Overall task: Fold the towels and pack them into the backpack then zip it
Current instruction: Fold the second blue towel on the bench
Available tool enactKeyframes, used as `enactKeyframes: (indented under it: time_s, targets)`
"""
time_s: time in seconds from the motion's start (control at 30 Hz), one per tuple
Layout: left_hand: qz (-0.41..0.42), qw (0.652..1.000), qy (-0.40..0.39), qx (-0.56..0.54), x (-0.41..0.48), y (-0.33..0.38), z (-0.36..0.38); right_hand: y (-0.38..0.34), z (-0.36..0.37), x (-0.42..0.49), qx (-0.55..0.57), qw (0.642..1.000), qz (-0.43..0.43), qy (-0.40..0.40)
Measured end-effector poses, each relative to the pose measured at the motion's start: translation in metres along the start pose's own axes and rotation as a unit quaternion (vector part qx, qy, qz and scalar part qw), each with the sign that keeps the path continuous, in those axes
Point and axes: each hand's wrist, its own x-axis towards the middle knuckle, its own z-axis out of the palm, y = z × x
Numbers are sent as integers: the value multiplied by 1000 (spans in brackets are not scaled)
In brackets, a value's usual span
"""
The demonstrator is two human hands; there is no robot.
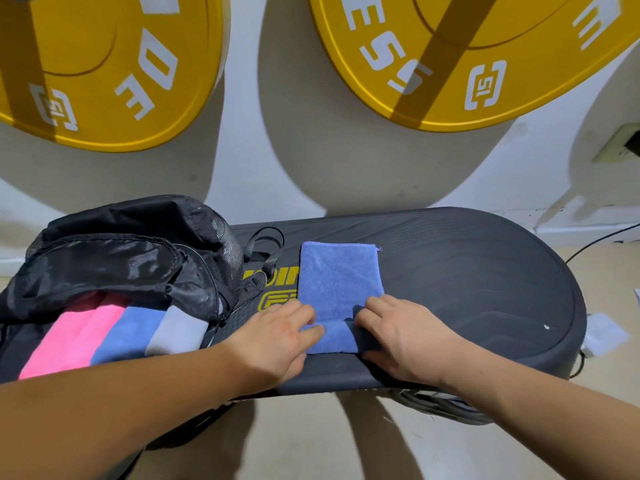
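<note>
left hand [277, 337] + right hand [398, 341] pinch blue towel [339, 278] near edge | risk: uneven lift skews fold, far end slides | backpack [121, 258] beside left hand looks crowded

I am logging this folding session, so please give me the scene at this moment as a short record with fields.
surface: black platform
towel in work: blue towel, flat on the platform, near end folded over
left hand: holds the near fold, left side
right hand: holds the near fold, right side
backpack: open, on the platform's left end
already inside: pink towels, second blue towel, grey towel
zip: not yet closed
behind: yellow weight plates on the wall
</note>
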Motion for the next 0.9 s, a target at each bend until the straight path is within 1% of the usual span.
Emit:
enactKeyframes:
  time_s: [0.07,0.1,0.13,0.2,0.3,0.33,0.37,0.4,0.43,0.47,0.5,0.53,0.57,0.6,0.63,0.67,0.7,0.73,0.77,0.8,0.87,0.9]
  targets:
    - [-36,999,-7,-34,0,0,1,-4,-2,2,20,1000,16,-6]
    - [-75,994,-13,-84,0,0,-1,-5,-6,5,65,997,43,-15]
    - [-126,980,-23,-153,0,0,-4,-6,-11,7,129,987,88,-31]
    - [-229,929,-34,-288,0,1,-13,-3,-22,14,255,946,187,-74]
    - [-334,831,-37,-442,0,3,-18,0,-28,21,402,862,281,-126]
    - [-358,810,-33,-462,0,3,-17,-1,-27,22,436,835,309,-132]
    - [-375,805,-23,-460,0,4,-15,-3,-26,21,453,816,334,-131]
    - [-386,814,-6,-434,0,3,-13,-3,-24,20,458,805,356,-123]
    - [-385,838,17,-386,1,1,-13,-3,-21,20,454,803,370,-108]
    - [-362,872,39,-327,1,0,-13,-3,-18,19,448,807,375,-89]
    - [-304,915,62,-260,0,-2,-15,-2,-16,19,437,817,369,-70]
    - [-211,958,73,-179,0,-5,-17,0,-14,18,417,835,355,-56]
    - [-110,986,70,-101,0,-6,-17,1,-12,18,387,858,334,-47]
    - [-28,997,59,-34,-1,-6,-16,2,-11,17,348,883,311,-42]
    - [14,999,41,3,-1,-3,-14,2,-9,16,304,909,282,-33]
    - [17,1000,15,22,-2,0,-12,0,-9,15,250,937,242,-16]
    - [8,1000,0,30,-2,1,-10,-2,-9,14,185,965,187,15]
    - [0,999,-10,40,-1,1,-7,-4,-9,14,119,984,121,45]
    - [-4,999,-14,49,-1,1,-6,-5,-8,13,69,993,61,69]
    - [-8,998,-10,55,0,0,-5,-7,-9,12,39,996,20,79]
    - [-34,999,-6,35,4,0,-8,-7,-8,11,-5,997,-17,72]
    - [-56,998,-4,12,6,1,-10,-5,-7,11,-31,997,-20,63]
